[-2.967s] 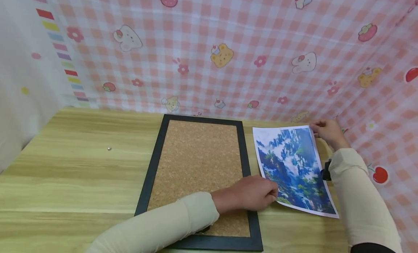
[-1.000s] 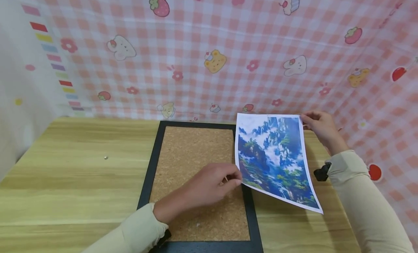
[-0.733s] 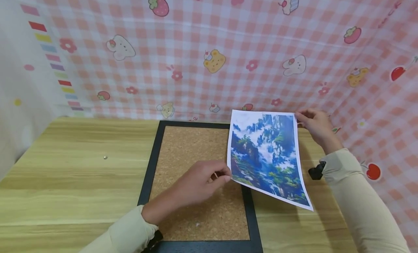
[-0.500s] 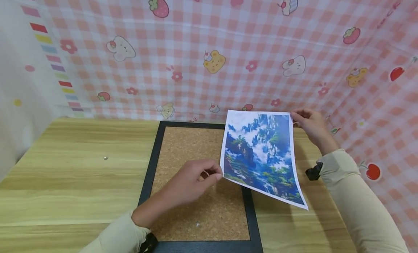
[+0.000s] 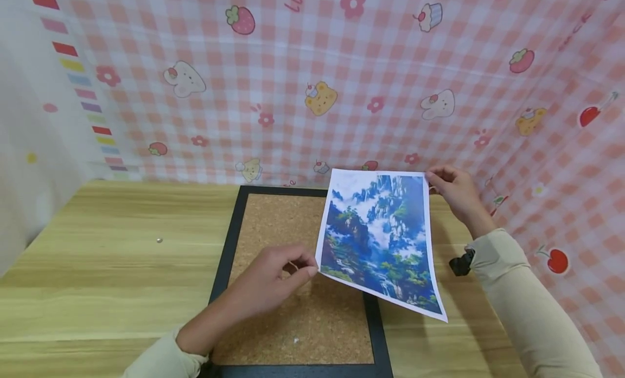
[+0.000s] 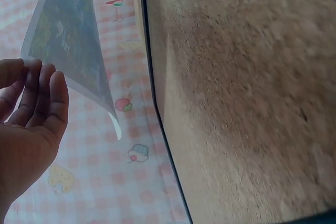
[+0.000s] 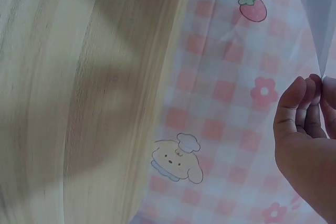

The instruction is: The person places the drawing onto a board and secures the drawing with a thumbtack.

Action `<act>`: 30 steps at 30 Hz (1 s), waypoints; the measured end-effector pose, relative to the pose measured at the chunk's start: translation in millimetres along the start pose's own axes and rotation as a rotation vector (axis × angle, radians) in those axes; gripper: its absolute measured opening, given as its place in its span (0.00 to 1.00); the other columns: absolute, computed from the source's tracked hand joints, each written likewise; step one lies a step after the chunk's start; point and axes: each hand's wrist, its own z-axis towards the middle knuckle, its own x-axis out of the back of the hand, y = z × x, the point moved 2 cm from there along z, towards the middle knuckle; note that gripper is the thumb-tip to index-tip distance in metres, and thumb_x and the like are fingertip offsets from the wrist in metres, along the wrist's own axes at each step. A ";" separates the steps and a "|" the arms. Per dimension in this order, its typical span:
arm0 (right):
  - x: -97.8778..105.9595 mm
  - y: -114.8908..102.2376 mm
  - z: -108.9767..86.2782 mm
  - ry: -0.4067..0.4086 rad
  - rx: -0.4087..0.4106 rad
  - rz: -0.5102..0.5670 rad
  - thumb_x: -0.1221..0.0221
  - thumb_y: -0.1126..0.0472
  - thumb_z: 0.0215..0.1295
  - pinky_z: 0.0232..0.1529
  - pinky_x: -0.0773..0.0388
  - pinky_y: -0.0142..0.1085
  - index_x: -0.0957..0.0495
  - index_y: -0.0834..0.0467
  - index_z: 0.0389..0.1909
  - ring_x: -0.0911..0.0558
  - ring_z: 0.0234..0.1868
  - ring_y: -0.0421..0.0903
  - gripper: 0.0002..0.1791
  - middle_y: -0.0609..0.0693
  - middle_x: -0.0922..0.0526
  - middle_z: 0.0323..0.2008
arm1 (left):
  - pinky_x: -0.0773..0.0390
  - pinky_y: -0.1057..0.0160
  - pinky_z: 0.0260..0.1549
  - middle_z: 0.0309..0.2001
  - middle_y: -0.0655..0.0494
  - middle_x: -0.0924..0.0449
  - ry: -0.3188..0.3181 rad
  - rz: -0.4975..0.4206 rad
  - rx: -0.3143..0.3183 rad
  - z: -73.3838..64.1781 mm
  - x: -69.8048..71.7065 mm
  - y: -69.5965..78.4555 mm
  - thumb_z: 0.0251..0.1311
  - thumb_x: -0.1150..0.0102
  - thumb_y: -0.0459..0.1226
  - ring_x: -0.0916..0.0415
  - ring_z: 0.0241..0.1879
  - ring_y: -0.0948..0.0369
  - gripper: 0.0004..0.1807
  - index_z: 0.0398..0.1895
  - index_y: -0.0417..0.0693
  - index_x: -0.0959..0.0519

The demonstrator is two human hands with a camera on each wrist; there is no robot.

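Note:
A printed landscape picture [image 5: 378,237] of blue mountains, with a white border, is held tilted above the right part of a cork board [image 5: 303,324] in a black frame. My left hand [image 5: 270,272] pinches its near left corner between thumb and fingers. At the far right corner my right hand [image 5: 456,193] pinches the sheet's edge. The near right corner hangs free and curls a little. In the left wrist view the sheet [image 6: 68,35] shows its pale back above the cork. The right wrist view has my right hand [image 7: 304,135] with the paper's edge between thumb and fingertips.
A small shiny round piece [image 5: 159,240] lies on the wooden table [image 5: 97,291] left of the board. A tiny pale speck [image 5: 295,340] is on the cork. Pink checked cloth [image 5: 273,69] covers the back and right walls close behind the board.
The picture was raised from the table right of the board and carried left over its right side. Both hands moved left with it. The board and the small shiny piece stayed put.

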 end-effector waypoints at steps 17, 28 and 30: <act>-27.6 -32.9 1.6 -0.002 0.082 0.127 0.41 0.55 0.75 0.41 0.19 0.30 0.22 0.68 0.52 0.21 0.39 0.43 0.19 0.45 0.20 0.39 | 0.18 0.59 0.44 0.36 0.64 0.17 0.103 -0.012 0.078 -25.3 20.6 1.0 0.71 0.40 0.36 0.20 0.39 0.62 0.04 0.38 0.54 0.16; -48.0 -37.2 6.4 0.020 0.112 0.187 0.40 0.59 0.75 0.40 0.18 0.33 0.20 0.68 0.48 0.20 0.35 0.43 0.15 0.48 0.20 0.37 | 0.18 0.59 0.39 0.33 0.63 0.19 0.156 -0.018 0.060 -39.3 25.2 0.4 0.72 0.40 0.36 0.22 0.35 0.61 0.06 0.36 0.56 0.18; -53.0 -37.4 6.6 0.013 0.125 0.202 0.40 0.59 0.74 0.39 0.18 0.33 0.20 0.67 0.47 0.20 0.35 0.44 0.14 0.49 0.20 0.36 | 0.18 0.59 0.38 0.34 0.64 0.19 0.166 -0.009 0.074 -43.8 27.6 0.7 0.72 0.40 0.37 0.22 0.35 0.61 0.05 0.36 0.56 0.18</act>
